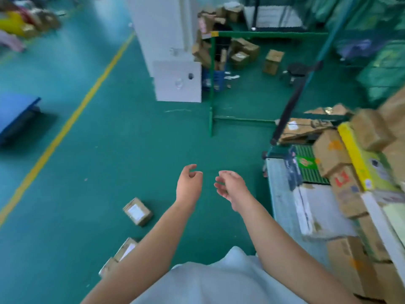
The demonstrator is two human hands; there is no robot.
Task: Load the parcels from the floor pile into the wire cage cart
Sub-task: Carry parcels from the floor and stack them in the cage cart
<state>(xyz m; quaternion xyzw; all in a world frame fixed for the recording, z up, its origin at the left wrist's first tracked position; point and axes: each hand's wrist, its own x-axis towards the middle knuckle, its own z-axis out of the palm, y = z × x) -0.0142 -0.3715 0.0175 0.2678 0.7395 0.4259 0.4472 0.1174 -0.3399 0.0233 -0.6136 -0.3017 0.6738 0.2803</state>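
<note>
parcels (pixel 137 211) | brown cardboard, white labels | green floor (pixel 131 139)

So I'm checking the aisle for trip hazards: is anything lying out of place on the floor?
Yes. A small box lies askew on the open floor, apart from any pile, and two more boxes sit by the person's left arm. Both hands are empty.

We see our left hand (pixel 189 185) and right hand (pixel 230 188) held out empty, fingers loosely curled, over the green floor (pixel 140 154) — a small parcel (pixel 137 211) left of them, stacked boxes (pixel 341 172) right.
</note>
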